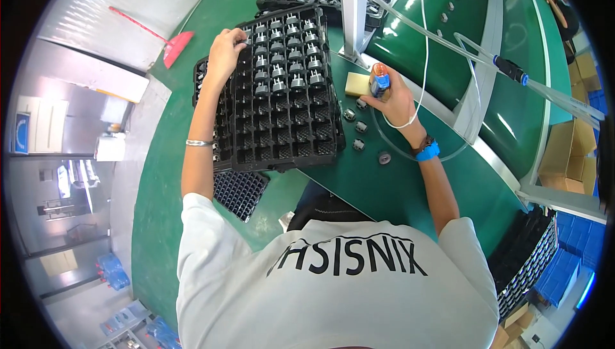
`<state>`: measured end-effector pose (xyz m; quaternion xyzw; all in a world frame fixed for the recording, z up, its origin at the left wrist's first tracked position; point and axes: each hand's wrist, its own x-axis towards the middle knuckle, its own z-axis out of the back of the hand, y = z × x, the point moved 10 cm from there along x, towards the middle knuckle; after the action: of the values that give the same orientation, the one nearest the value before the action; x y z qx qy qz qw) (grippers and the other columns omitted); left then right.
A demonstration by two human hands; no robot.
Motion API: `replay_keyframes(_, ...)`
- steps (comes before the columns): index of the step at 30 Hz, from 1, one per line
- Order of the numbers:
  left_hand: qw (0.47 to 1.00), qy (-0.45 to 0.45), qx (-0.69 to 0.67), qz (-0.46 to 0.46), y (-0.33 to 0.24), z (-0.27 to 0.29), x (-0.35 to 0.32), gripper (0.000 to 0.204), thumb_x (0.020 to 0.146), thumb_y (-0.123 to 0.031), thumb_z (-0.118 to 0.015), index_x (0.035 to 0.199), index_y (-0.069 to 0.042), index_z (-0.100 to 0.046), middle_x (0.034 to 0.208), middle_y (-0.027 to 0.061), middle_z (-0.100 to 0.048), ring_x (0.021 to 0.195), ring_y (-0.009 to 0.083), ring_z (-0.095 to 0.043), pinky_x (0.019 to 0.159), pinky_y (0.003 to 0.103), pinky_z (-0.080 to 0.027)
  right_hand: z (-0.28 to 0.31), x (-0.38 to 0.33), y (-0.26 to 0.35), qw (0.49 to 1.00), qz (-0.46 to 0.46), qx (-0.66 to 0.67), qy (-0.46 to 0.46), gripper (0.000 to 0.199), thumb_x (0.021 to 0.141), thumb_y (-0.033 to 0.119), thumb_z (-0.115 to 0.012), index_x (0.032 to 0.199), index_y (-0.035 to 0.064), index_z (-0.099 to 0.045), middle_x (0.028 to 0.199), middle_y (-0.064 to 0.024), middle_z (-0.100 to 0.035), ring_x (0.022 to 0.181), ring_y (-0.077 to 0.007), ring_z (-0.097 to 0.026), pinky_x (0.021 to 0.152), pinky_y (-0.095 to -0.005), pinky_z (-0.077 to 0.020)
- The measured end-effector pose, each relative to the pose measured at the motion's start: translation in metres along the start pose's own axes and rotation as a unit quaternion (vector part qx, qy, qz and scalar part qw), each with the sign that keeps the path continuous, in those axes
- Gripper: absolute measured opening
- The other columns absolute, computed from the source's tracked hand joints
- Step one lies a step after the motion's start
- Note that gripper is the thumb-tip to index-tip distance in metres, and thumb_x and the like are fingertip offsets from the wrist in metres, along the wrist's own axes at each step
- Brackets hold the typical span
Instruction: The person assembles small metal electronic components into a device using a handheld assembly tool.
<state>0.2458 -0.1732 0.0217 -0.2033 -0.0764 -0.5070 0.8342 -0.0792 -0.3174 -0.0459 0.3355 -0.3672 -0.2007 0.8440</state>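
Observation:
At the far left corner of a black compartment tray (pixel 285 128), my left hand (pixel 225 55) is closed, its fingertips pinching a small grey plug (pixel 247 39) mostly hidden by them. Several grey plugs with upright metal pins (pixel 278 69) fill pockets in the tray's far half; the nearer pockets show only black plastic. My right hand (pixel 397 102) is wrapped around a small orange-and-blue tool or bottle (pixel 380 81), whose exact kind I cannot make out. It touches or nearly touches a pale yellow block (pixel 357 84). Several loose plug pieces (pixel 360 126) lie on the green table beside this hand.
Another tray lies beneath the main one, and a further tray (pixel 240 195) sits lower down. A white post (pixel 353 12) rises beyond the block. Clear tubing (pixel 442 36) crosses above the green conveyor (pixel 410 25). Stacked black trays (pixel 528 253) and cardboard boxes (pixel 567 157) stand at right.

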Motion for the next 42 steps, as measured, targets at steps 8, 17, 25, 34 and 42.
replay_keyframes(8, 0.786, 0.006, -0.599, 0.152, -0.016, 0.008, -0.040, 0.023, 0.087, -0.012, -0.057, 0.107, -0.003, -0.051, 0.103, 0.0075, -0.058, 0.096, 0.0177, -0.057, 0.085, 0.027, -0.045, 0.000, 0.018, -0.037, 0.992, -0.113, 0.000, -0.052, 0.047, 0.075, 0.030, -0.068, 0.110, 0.0021, -0.052, 0.088, -0.0202, -0.060, 0.082, -0.0341, -0.061, 0.071, -0.0358, -0.0475)
replay_keyframes(17, 0.626, 0.040, -0.766, 0.139, -0.090, 0.010, -0.124, 0.026, 0.088, -0.011, -0.054, 0.113, -0.005, -0.048, 0.107, 0.0063, -0.057, 0.097, 0.0133, -0.056, 0.086, 0.024, -0.046, 0.097, 0.064, -0.141, 0.948, -0.121, -0.210, -0.208, 0.032, 0.081, 0.030, -0.062, 0.100, 0.0051, -0.057, 0.085, -0.0192, -0.062, 0.076, -0.0364, -0.060, 0.065, -0.0399, -0.0486)
replay_keyframes(25, 0.708, 0.048, -0.689, 0.147, -0.149, 0.010, -0.148, 0.023, 0.080, 0.000, -0.060, 0.102, -0.003, -0.053, 0.103, 0.0071, -0.057, 0.099, 0.0154, -0.055, 0.090, 0.030, -0.043, 0.097, 0.068, -0.149, 0.948, -0.141, -0.221, -0.177, 0.037, 0.082, 0.028, -0.059, 0.111, 0.0071, -0.055, 0.095, -0.0149, -0.064, 0.086, -0.0306, -0.062, 0.073, -0.0356, -0.0496)
replay_keyframes(34, 0.686, 0.068, -0.720, 0.083, -0.192, 0.004, -0.143, 0.023, 0.078, 0.007, -0.060, 0.099, 0.002, -0.055, 0.099, 0.0052, -0.052, 0.093, 0.0135, -0.058, 0.084, 0.024, -0.047, 0.027, 0.031, -0.052, 0.916, -0.249, 0.314, -0.027, 0.025, 0.085, 0.025, -0.059, 0.098, 0.0047, -0.054, 0.087, -0.0021, -0.056, 0.078, -0.0123, -0.055, 0.079, -0.0255, -0.0431)
replay_keyframes(42, 0.697, 0.063, -0.715, 0.014, -0.215, 0.012, -0.137, 0.023, 0.075, 0.012, -0.060, 0.096, 0.005, -0.057, 0.100, 0.0085, -0.050, 0.091, 0.0162, -0.059, 0.084, 0.027, -0.050, -0.032, -0.016, 0.092, 0.694, -0.309, 0.618, 0.200, 0.043, 0.089, 0.030, -0.048, 0.121, 0.0027, -0.041, 0.105, -0.0109, -0.056, 0.097, -0.0177, -0.056, 0.084, -0.0296, -0.0462)
